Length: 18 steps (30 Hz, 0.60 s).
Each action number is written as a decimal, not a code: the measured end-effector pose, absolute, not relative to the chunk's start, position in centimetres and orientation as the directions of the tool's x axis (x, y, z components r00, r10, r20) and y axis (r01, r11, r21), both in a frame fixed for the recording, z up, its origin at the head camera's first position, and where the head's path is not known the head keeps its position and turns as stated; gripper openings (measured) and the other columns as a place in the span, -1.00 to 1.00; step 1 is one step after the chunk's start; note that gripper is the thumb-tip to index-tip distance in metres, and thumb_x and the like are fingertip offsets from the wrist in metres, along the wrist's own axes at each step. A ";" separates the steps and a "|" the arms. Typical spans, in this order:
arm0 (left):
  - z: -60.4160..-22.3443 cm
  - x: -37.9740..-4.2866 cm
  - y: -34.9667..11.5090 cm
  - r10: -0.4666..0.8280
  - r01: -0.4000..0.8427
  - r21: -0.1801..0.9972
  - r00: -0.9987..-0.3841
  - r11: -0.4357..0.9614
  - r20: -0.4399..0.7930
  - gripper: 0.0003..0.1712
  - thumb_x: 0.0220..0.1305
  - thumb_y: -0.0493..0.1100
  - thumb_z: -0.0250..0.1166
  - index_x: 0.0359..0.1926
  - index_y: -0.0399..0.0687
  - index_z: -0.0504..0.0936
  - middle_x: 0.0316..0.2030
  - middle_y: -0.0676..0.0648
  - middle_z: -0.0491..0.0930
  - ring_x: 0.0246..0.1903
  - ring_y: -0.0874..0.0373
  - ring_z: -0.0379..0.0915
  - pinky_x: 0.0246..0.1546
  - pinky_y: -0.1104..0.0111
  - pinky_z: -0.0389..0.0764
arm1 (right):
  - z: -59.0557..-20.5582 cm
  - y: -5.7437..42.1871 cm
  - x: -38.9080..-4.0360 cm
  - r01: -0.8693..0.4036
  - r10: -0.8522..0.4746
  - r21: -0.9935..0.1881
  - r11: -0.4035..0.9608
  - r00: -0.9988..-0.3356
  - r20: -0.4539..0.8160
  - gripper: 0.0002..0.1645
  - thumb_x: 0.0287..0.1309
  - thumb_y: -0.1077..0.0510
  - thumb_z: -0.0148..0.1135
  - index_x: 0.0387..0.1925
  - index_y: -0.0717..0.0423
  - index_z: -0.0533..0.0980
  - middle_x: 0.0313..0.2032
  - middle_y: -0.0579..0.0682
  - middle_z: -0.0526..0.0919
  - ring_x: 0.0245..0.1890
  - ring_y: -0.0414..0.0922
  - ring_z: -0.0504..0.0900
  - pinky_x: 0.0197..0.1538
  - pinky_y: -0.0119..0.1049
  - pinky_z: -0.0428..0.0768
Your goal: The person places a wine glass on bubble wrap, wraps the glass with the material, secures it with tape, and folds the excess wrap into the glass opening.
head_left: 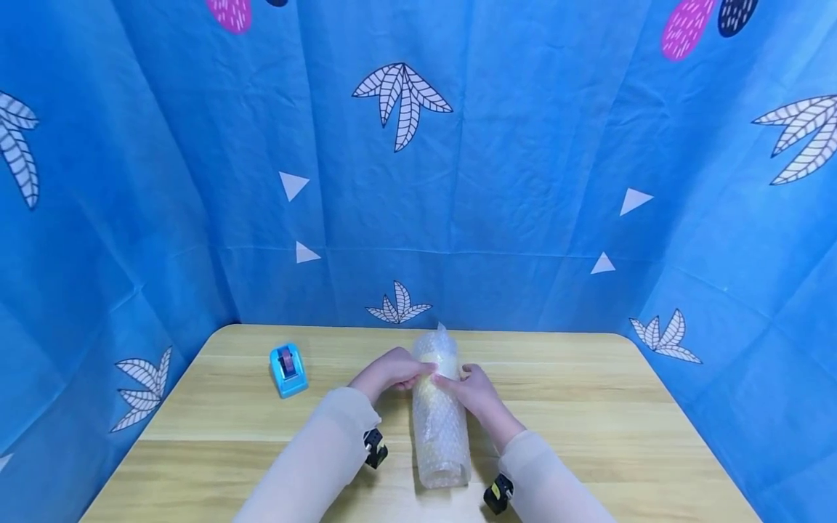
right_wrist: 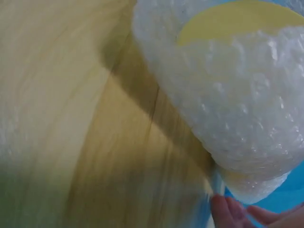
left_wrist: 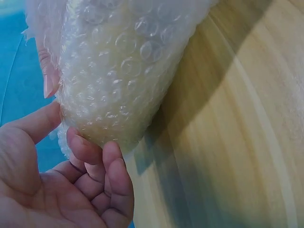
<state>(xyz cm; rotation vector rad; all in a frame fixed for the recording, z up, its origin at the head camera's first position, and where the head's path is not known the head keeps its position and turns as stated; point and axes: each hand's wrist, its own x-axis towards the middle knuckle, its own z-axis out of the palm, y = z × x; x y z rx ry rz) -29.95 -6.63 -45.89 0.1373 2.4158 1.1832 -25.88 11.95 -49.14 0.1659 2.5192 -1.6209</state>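
Observation:
A long roll of bubble wrap (head_left: 441,439) lies lengthwise on the wooden table, pointing away from me. My left hand (head_left: 394,368) grips its far half from the left, thumb and curled fingers at the wrap in the left wrist view. From the other side my right hand (head_left: 472,390) holds the roll, its thumb on top close to the left thumb. In the right wrist view only some right fingertips (right_wrist: 225,211) show, by the narrow end. A yellow round-edged thing (right_wrist: 237,21) appears inside the wrap; the rest of it is covered.
A blue tape dispenser (head_left: 288,370) stands at the left rear of the table (head_left: 588,407). Blue patterned cloth (head_left: 523,181) hangs behind and along both sides. Small black devices (head_left: 499,494) sit on both wrists.

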 end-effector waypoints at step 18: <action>-46.6 -30.0 -5.7 0.168 -0.135 0.754 -0.936 0.642 -0.310 -0.44 0.25 0.21 0.36 -0.67 -0.01 0.40 -0.79 0.06 0.30 -0.78 0.21 0.11 -0.71 0.41 0.14 | -47.5 11.2 -26.3 -0.202 -0.037 -0.762 0.615 -0.973 0.228 -0.68 0.17 0.18 0.27 -0.05 0.25 0.59 -0.13 0.14 0.55 -0.17 0.03 0.54 -0.12 -0.10 0.59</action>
